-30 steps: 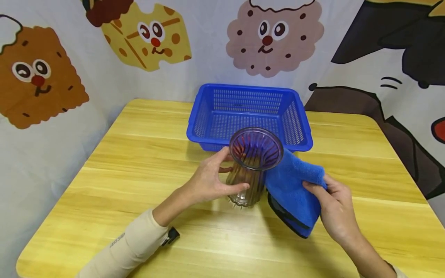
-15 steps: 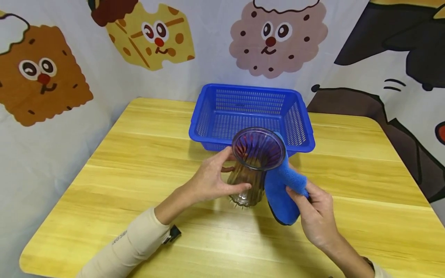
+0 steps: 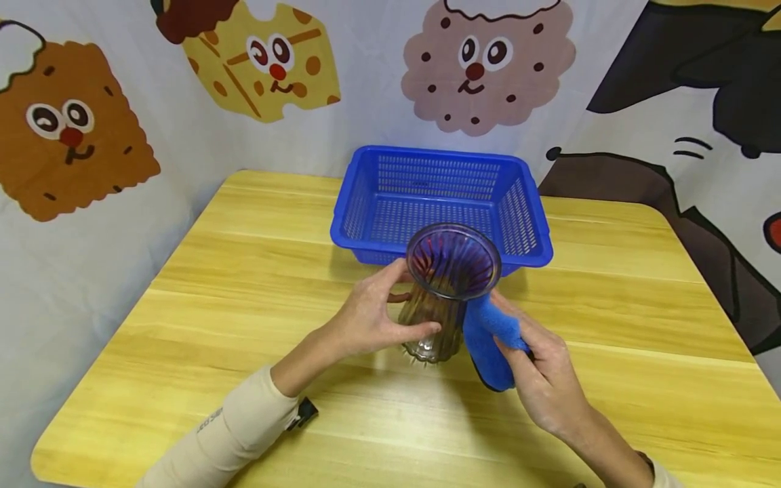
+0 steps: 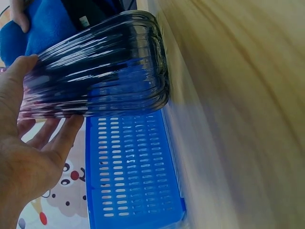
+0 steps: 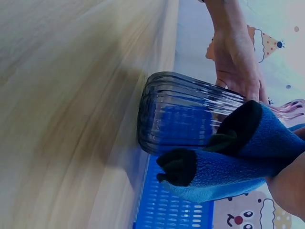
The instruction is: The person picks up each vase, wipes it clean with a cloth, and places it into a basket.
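A ribbed glass vase [image 3: 430,329] with a flared, purple-tinted rim stands upright on the table in the head view. My left hand [image 3: 366,312] grips its left side, thumb across the front and fingers behind. In my right hand [image 3: 546,373] is a folded blue cloth [image 3: 488,339] with dark edging, pinched between thumb and fingers and held against the vase's right side below the rim. The left wrist view shows the thumb and fingers around the vase [image 4: 100,67]. The cloth [image 5: 224,167] hangs in folds beside the glass in the right wrist view.
Behind the vase sits a blue perforated plastic basket [image 3: 442,152] with nothing in it. The wood-grain table [image 3: 244,271] meets a cartoon-printed cloth backdrop [image 3: 366,81] at the back. A small black item [image 3: 302,413] shows beside the left sleeve.
My right hand has moved left with the blue cloth, bringing it from out beside the vase to close against its right side. The left hand and vase have stayed in place.
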The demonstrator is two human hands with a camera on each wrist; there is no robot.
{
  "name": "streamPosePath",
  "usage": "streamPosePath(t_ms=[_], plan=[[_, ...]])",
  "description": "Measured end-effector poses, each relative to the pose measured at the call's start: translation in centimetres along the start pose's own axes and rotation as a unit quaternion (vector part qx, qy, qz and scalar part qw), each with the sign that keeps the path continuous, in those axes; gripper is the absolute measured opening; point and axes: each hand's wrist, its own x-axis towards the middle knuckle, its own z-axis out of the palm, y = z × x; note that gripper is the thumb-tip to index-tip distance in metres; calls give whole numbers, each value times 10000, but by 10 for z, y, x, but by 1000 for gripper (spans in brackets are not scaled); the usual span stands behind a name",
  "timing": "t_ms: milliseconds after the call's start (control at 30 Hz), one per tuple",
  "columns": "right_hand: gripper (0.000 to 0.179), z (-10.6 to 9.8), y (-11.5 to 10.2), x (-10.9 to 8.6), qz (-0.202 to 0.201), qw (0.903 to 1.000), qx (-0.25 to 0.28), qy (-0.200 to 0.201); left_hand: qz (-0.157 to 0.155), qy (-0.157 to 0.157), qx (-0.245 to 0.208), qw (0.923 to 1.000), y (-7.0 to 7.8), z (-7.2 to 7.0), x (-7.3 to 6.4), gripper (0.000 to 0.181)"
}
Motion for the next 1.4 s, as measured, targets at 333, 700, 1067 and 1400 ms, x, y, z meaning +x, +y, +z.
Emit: streamPosePath(t_ms=[333, 700, 1067, 1400], plan=[[36, -8, 6, -6, -96, 9952, -916, -344, 29, 2, 69, 10000, -1, 0, 0, 80], [46, -14, 3, -8, 600, 9813, -1551, -968, 10, -21, 15, 10000, -2, -1, -2, 82], [58, -17, 11, -14, 946, 9697, -1844, -1291, 54, -9, -51, 10000, -2, 0, -1, 81], [59, -19, 17, -17, 1152, 9609, -1991, -1539, 40, -52, -93, 9999, -2, 0, 0, 83]])
